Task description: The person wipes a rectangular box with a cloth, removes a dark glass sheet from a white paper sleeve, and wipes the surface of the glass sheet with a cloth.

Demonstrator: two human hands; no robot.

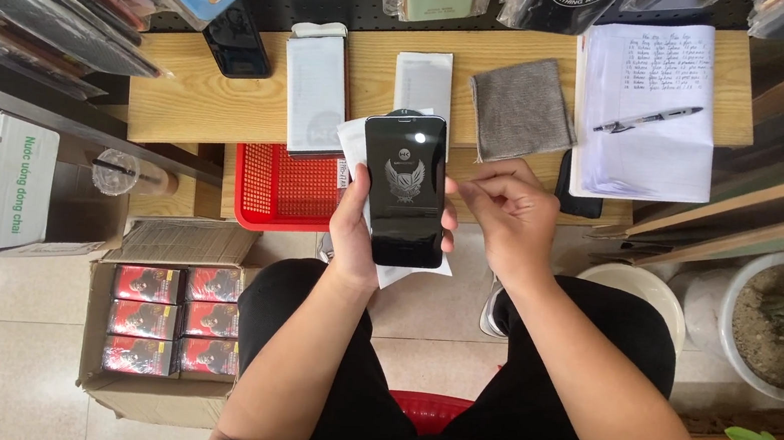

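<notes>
**Black screen sheet held over the lap, in front of the counter**

The left hand point(357, 231) holds a black, glossy rectangular screen protector sheet with a pale winged emblem point(404, 189) upright in front of the person, its fingers clamped along the sheet's left edge with white paper backing point(354, 139) behind it. The right hand point(511, 216) is at the sheet's right edge, fingers curled together and pinching at its upper right side. The sheet hangs just off the near edge of the light wooden counter point(205, 105), above the person's knees.

On the counter, near the middle, lie a white flat package point(315, 89) and a second white sleeve point(424, 81); a grey folded cloth point(522, 109) sits just right of them. At the right end rests an open notebook of white handwritten pages point(645, 153) with a pen point(648, 119) on it. A dark phone point(237, 40) lies at the far left corner. A red plastic mesh basket point(287, 191) sticks out under the near edge. On the floor, an open cardboard box of red packets point(174, 322) stands left of the person's knees.
</notes>
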